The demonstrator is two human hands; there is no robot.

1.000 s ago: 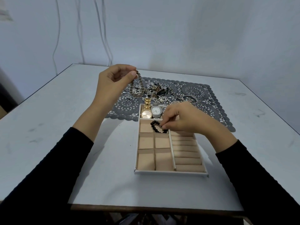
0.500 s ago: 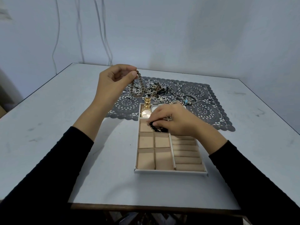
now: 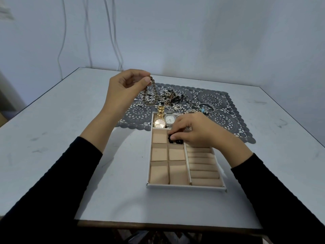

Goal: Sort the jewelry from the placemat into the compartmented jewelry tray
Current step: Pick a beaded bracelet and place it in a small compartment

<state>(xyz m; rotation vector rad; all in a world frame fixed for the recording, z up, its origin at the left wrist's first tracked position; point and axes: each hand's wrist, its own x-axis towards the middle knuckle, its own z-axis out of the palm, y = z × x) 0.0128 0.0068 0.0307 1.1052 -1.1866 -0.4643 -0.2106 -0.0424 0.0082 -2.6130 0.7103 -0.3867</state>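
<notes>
The white jewelry tray (image 3: 184, 187) with beige compartments lies in front of the grey lace placemat (image 3: 226, 120). A gold watch (image 3: 159, 122) and a silver watch (image 3: 169, 119) lie in its far compartment. My right hand (image 3: 195, 132) reaches into a small upper compartment, its fingertips pressing on a black bead bracelet (image 3: 173, 141). My left hand (image 3: 126, 88) is raised over the placemat's left end and pinches a bronze chain (image 3: 149, 97) that hangs in a loop. A tangled pile of jewelry (image 3: 174, 99) and a bangle with a blue bead (image 3: 206, 108) lie on the placemat.
The white table (image 3: 61, 129) extends wide to the left and right of the tray. Its front edge (image 3: 158, 224) is near my body. Cables (image 3: 114, 41) hang down the wall behind.
My right hand moved left and lowered the black bracelet from above the tray down into the small compartment. My left hand has stayed raised with the chain.
</notes>
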